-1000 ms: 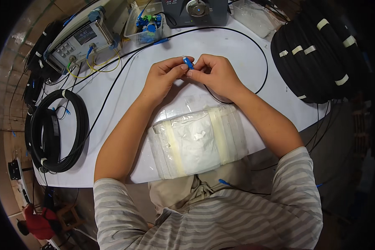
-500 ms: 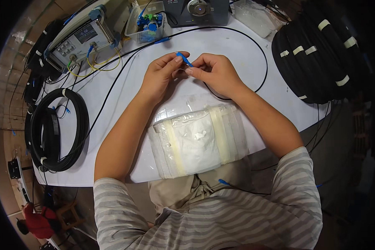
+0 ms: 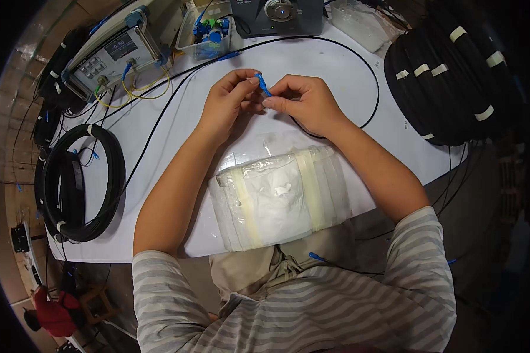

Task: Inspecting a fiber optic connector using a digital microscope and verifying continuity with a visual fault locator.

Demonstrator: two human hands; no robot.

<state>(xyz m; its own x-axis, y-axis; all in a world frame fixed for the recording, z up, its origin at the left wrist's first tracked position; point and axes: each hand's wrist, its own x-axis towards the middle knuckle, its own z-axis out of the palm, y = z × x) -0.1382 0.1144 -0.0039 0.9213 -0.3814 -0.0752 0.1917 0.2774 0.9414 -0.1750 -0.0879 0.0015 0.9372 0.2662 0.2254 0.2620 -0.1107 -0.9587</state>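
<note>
Over the middle of the white table point(image 3: 159, 135), my left hand point(image 3: 229, 97) and my right hand point(image 3: 303, 103) meet and pinch a small blue cable connector point(image 3: 263, 85) between their fingertips. A thin black cable point(image 3: 359, 65) runs from under my right hand and loops across the table's far side. Just in front of my wrists lies a clear plastic packet of white wipes point(image 3: 280, 197) bound with tape strips.
A coil of black cable point(image 3: 79, 182) lies at the left. A grey test instrument point(image 3: 112, 56) with yellow leads stands at the far left, next to a clear box of blue connectors point(image 3: 209, 32) and a dark device point(image 3: 277, 15). Stacked black cable coils point(image 3: 453, 76) fill the right.
Both hands have kept together at the same spot; the blue connector has been turned slightly between the fingertips and now tilts upward.
</note>
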